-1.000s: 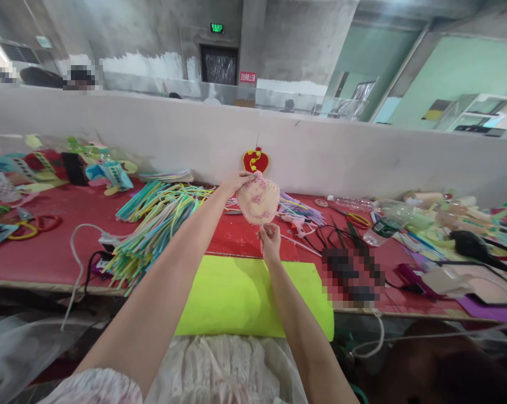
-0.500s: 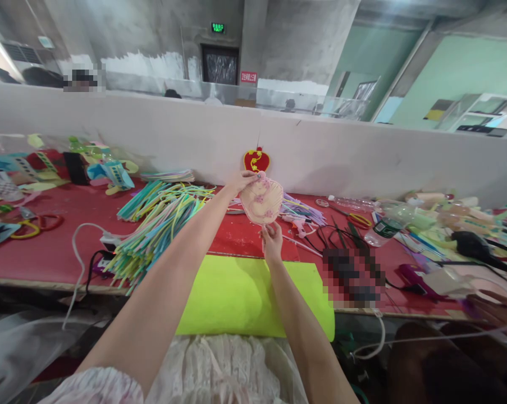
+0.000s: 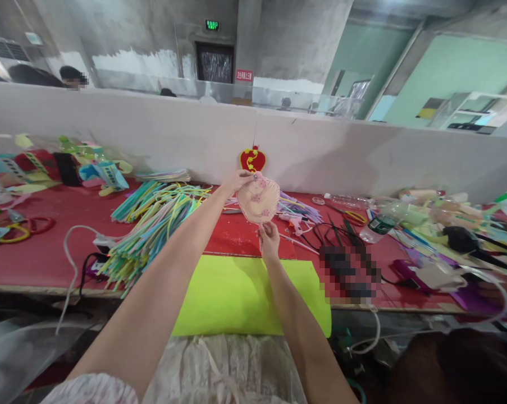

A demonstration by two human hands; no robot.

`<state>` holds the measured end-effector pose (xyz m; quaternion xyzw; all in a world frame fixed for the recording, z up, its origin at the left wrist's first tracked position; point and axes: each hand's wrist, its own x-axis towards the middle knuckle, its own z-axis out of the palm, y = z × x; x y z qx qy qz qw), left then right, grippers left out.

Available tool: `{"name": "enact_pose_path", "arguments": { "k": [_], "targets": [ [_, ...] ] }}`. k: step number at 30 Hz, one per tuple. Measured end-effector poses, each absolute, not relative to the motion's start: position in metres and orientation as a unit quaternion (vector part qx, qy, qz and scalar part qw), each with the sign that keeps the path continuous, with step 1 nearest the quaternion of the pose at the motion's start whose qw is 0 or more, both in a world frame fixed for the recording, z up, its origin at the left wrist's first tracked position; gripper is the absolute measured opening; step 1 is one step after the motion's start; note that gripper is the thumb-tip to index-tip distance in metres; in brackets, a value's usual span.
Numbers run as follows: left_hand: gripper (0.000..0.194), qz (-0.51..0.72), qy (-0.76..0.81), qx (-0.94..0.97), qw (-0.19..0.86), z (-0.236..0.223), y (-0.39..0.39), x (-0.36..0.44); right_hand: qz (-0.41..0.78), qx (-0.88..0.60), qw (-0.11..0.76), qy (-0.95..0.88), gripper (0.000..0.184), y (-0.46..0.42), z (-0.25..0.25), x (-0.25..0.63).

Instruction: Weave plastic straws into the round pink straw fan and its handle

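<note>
In front of me, upright above the table, I hold up a pale pink fan-shaped ornament with small pink flowers curving across its face. The fingers of my left hand pinch its upper left edge, near a pink knob at the top. Below, my right hand has closed its fingers on the lower end, which they partly cover. Just behind the ornament, a red one with yellow flowers hangs against the white partition. A bright yellow-green sheet covers the table's front edge beneath my forearms.
Left of my arm lies a large heap of pastel pipe cleaners; lilac ones lie to the right. A pink glue gun, scissors and a plastic bottle are on the right. Red-and-yellow scissors and a white cable lie left.
The whole view has shifted slightly, so things sit a little farther left. Both hands keep their hold on the pink ornament, which stays raised in much the same pose.
</note>
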<state>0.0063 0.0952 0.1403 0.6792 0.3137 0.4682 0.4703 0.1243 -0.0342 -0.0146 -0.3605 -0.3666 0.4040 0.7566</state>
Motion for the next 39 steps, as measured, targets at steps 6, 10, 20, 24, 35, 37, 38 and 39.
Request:
{"name": "enact_pose_path", "arguments": {
  "k": [6,10,20,24,35,37,38,39],
  "targets": [
    [0.034,0.479,0.305,0.671,0.476,0.141,0.095,0.009,0.419,-0.356,0.756,-0.354,0.035,-0.033,-0.013,0.123],
    [0.034,0.481,0.318,0.668,0.470,0.139,0.098,0.009,0.430,-0.359,0.751,-0.348,0.036,-0.035,-0.009,0.121],
    [0.037,0.485,0.309,0.691,0.439,0.130,0.112,0.006,0.440,-0.339,0.758,-0.340,0.035,-0.034,-0.012,0.121],
    [0.036,0.481,0.315,0.692,0.436,0.130,0.113,0.009,0.451,-0.326,0.763,-0.330,0.034,-0.035,-0.010,0.120],
    [0.034,0.499,0.328,0.709,0.375,0.135,0.099,0.014,0.467,-0.305,0.764,-0.323,0.031,-0.036,-0.010,0.120],
    [0.034,0.496,0.334,0.711,0.370,0.138,0.095,0.013,0.465,-0.307,0.764,-0.327,0.031,-0.037,-0.010,0.120],
    [0.033,0.494,0.337,0.712,0.368,0.139,0.093,0.013,0.463,-0.309,0.763,-0.328,0.031,-0.037,-0.009,0.120],
    [0.033,0.493,0.341,0.712,0.365,0.140,0.092,0.013,0.462,-0.310,0.763,-0.328,0.031,-0.037,-0.009,0.120]
  ]
}}
